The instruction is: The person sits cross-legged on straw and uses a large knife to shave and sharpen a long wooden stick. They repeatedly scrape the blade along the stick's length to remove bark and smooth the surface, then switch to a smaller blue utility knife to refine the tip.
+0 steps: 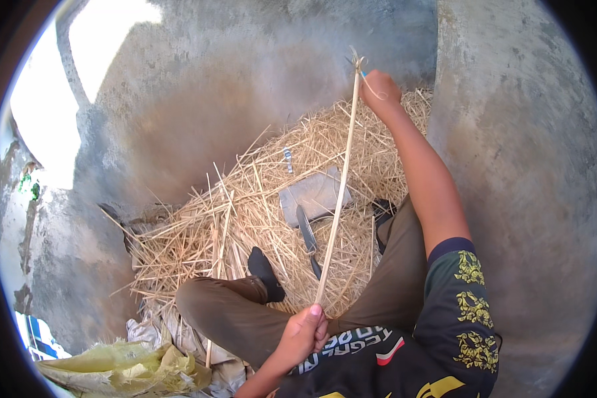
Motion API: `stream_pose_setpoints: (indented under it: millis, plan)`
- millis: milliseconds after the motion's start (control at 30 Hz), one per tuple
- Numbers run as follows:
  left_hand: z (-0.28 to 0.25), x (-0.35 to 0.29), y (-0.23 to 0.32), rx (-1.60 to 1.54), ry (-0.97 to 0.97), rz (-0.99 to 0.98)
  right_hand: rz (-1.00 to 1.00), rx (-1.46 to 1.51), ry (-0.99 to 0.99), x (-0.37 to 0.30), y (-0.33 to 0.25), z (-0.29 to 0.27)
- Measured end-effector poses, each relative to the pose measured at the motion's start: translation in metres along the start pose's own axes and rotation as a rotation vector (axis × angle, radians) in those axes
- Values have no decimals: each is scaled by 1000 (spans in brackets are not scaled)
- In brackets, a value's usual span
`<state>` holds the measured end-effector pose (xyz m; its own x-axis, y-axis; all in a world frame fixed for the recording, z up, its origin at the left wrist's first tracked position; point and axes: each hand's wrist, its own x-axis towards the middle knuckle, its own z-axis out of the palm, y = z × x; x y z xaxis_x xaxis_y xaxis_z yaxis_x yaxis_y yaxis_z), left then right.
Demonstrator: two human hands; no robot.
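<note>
A long, pale bamboo strip (341,179) runs slantwise from my lap up toward the wall. My left hand (304,331) is closed around its near end, thumb on top. At the far end, thin curled shavings (357,63) stick out from the strip. My right hand (382,93), arm stretched far forward, is a fist beside that end. A bit of blue shows at its fingers, but the rest of what it grips is hidden. Below the strip, a knife (306,229) with a dark handle leans against a grey block (305,196).
Loose straw-like shavings (252,199) cover the floor between my legs and the concrete wall (245,73). A small silvery piece (287,159) lies beyond the block. My dark-socked foot (265,273) rests left of the knife. Yellowish sacking (126,368) is heaped at lower left.
</note>
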<state>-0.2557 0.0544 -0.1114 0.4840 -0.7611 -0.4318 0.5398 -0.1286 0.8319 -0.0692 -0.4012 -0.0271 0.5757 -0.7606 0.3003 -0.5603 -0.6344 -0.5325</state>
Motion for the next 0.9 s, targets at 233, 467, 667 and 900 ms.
stream_pose_setpoints:
  millis: [233,467,667,900]
  plan:
    - [-8,9,11,315,260,237,-311,-108,-207,-69,-37,11]
    - [-22,27,43,490,551,367,-823,-67,-234,-175,-82,50]
    - [-6,19,20,849,567,444,-419,-94,-254,-115,-73,45]
    - [14,-9,3,966,404,393,-30,-95,-67,-11,9,23]
